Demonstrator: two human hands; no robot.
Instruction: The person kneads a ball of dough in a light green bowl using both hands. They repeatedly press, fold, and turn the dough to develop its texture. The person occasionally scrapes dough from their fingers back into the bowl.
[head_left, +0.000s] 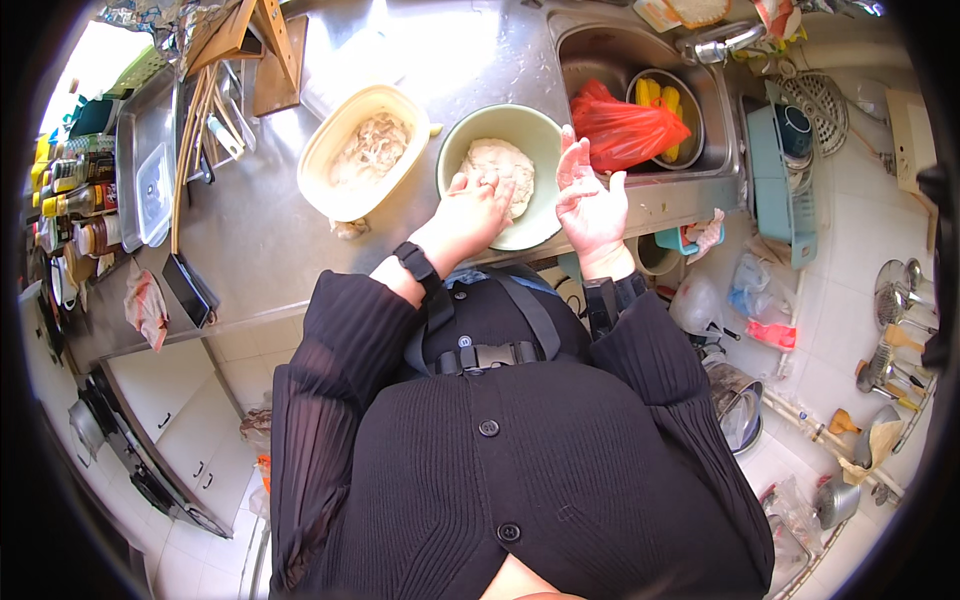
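A pale green bowl (551, 214) stands at the counter's front edge, with a lump of whitish dough (517, 166) inside. My left hand (469, 217) lies palm down on the dough, its fingers pressing on the near left part without gripping it. Just right of the bowl, my right hand (589, 199) is turned palm up with its fingers spread, holding nothing; whitish residue coats its fingers. Whether it touches the rim I cannot tell. To the left of the bowl stands a cream plastic tub (315, 176) holding a pale, stringy, wet-looking food (379, 150).
The steel sink (600, 52) at the right holds a red plastic bag (619, 127) and a metal pot (699, 124) with yellow corn cobs (671, 101). Chopsticks (184, 165), a metal tray (129, 172), a pinkish cloth (145, 304) and bottles (82, 199) are on the left.
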